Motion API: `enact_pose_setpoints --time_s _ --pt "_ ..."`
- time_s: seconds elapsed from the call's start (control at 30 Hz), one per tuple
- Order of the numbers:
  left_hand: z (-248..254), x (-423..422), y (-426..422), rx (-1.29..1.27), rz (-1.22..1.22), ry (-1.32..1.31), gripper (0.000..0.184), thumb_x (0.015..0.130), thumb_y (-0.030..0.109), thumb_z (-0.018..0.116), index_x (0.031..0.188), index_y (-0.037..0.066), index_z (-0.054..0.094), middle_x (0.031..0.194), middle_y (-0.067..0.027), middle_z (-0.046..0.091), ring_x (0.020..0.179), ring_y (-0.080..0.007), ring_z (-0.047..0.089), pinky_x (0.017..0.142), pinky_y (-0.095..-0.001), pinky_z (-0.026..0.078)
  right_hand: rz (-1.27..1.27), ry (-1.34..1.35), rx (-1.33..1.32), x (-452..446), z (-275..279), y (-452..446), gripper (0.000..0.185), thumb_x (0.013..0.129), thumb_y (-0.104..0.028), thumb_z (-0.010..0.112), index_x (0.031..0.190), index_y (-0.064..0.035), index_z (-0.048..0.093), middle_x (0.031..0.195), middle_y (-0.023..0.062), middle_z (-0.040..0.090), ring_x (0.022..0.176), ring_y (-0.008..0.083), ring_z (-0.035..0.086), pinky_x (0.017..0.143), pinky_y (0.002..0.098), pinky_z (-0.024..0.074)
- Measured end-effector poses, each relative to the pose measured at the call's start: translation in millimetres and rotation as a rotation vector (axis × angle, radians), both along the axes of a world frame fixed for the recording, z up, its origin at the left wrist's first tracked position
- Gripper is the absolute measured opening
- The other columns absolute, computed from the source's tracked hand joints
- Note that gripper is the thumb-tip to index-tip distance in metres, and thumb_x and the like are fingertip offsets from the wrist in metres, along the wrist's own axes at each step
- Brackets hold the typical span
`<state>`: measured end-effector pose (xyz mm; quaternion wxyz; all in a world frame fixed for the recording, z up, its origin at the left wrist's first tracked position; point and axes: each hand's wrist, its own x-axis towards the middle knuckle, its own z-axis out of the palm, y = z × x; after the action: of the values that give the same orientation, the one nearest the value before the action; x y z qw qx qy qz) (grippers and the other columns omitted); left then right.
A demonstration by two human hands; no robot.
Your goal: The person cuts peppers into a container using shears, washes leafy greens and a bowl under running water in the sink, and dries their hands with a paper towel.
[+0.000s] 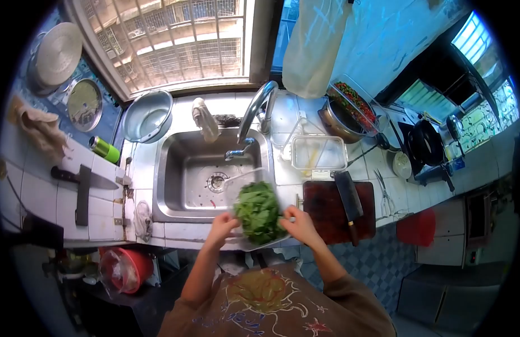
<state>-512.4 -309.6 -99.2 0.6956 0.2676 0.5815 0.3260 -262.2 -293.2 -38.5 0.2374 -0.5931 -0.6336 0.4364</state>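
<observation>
A clear plastic container full of green leafy vegetables is tilted over the front right corner of the steel sink. At its left edge my left hand is closed, thumb and fingers pinching the rim. My right hand is closed at the opposite edge, fingertips against the rim and the outermost leaves. Below the chrome faucet, the sink bottom shows a drain and a few small scraps. The container's underside is hidden.
Right of the sink, a cleaver lies on a dark cutting board, its handle past the front edge. Scissors lie farther right. Behind are a clear basket and a container of chopped peppers. A grey basin stands back left.
</observation>
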Motion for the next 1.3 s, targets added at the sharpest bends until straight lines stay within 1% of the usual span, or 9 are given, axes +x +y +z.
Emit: enact_pose_setpoints --time_s 0.3,0.53,0.77,0.87,0.97,1.0,1.03,1.1,1.3 --pt "-20 -84 37 -0.069 0.574 0.055 0.015 0.066 0.006 0.052 0.080 0.004 0.049 0.075 -0.0067 0.054 0.068 -0.0153 0.054 0.051 -0.0304 0.047 -0.342 0.380 0.503 -35 -47 238 0.011 0.082 -0.014 0.054 0.082 -0.0030 0.057 0.071 0.0026 0.056 0.065 0.0106 0.051 0.062 0.0243 0.0417" --pt "-92 -75 106 -0.200 0.669 0.045 0.019 0.065 -0.003 0.049 0.081 0.007 0.043 0.073 -0.0085 0.049 0.063 -0.0203 0.052 0.054 -0.0371 0.048 -0.283 0.784 0.098 -46 -138 431 0.029 0.087 -0.029 0.047 0.085 -0.0024 0.059 0.077 0.0071 0.061 0.065 0.0111 0.056 0.061 0.0244 0.0461" --pt "-187 -54 140 -0.365 0.761 0.071 0.019 0.065 -0.004 0.051 0.083 0.001 0.051 0.072 -0.0085 0.051 0.054 -0.0192 0.050 0.044 -0.0323 0.044 -0.234 0.788 -0.009 -62 -108 426 0.027 0.086 -0.026 0.048 0.088 -0.0015 0.059 0.074 0.0067 0.061 0.065 0.0124 0.056 0.063 0.0257 0.0461" --pt "-199 -59 145 -0.381 0.628 0.460 0.019 0.065 -0.001 0.055 0.083 -0.004 0.052 0.072 -0.0117 0.053 0.054 -0.0232 0.052 0.043 -0.0339 0.044 -0.621 0.914 0.158 -43 -137 396 0.020 0.082 -0.023 0.050 0.090 -0.0057 0.057 0.081 0.0049 0.057 0.075 0.0144 0.054 0.067 0.0265 0.0433" --pt "-138 -54 162 -0.342 0.379 1.068 0.047 0.064 0.007 0.062 0.104 -0.006 0.042 0.111 -0.0232 0.041 0.101 -0.0327 0.043 0.086 -0.0418 0.036 -0.980 0.722 0.283 -109 -62 291 0.015 0.077 -0.017 0.049 0.063 -0.0128 0.045 0.060 -0.0011 0.042 0.057 0.0095 0.040 0.057 0.0259 0.0324" --pt "-133 -56 165 -0.052 0.472 0.986 0.060 0.065 0.012 0.063 0.114 -0.005 0.033 0.123 -0.0243 0.027 0.117 -0.0338 0.024 0.097 -0.0417 0.022 -0.767 0.739 0.207 -87 -120 273 0.016 0.078 -0.018 0.045 0.064 -0.0110 0.045 0.058 0.0002 0.041 0.057 0.0098 0.041 0.056 0.0250 0.0317" --pt "-127 -54 174 0.210 0.495 1.067 0.048 0.070 0.011 0.059 0.110 -0.007 0.040 0.115 -0.0205 0.041 0.107 -0.0326 0.039 0.092 -0.0394 0.032 -0.613 0.332 0.264 -106 -126 240 0.017 0.080 -0.019 0.042 0.068 -0.0088 0.046 0.059 0.0018 0.042 0.055 0.0100 0.041 0.052 0.0242 0.0327" --pt "-122 -52 201 0.414 0.471 0.373 0.031 0.076 0.010 0.053 0.103 -0.006 0.049 0.103 -0.0153 0.054 0.095 -0.0298 0.051 0.084 -0.0359 0.040 -0.466 0.682 0.130 -154 -146 199 0.018 0.083 -0.023 0.045 0.077 -0.0061 0.047 0.062 0.0014 0.047 0.053 0.0090 0.044 0.045 0.0246 0.0365" --pt "-140 -34 222 -0.217 0.346 -1.030 0.024 0.077 0.016 0.044 0.089 0.000 0.058 0.106 -0.0185 0.055 0.097 -0.0336 0.053 0.082 -0.0434 0.044 -0.831 1.413 -0.570 -223 -156 175 0.007 0.079 -0.012 0.052 0.084 -0.0069 0.052 0.073 0.0033 0.053 0.067 0.0160 0.052 0.058 0.0277 0.0446"
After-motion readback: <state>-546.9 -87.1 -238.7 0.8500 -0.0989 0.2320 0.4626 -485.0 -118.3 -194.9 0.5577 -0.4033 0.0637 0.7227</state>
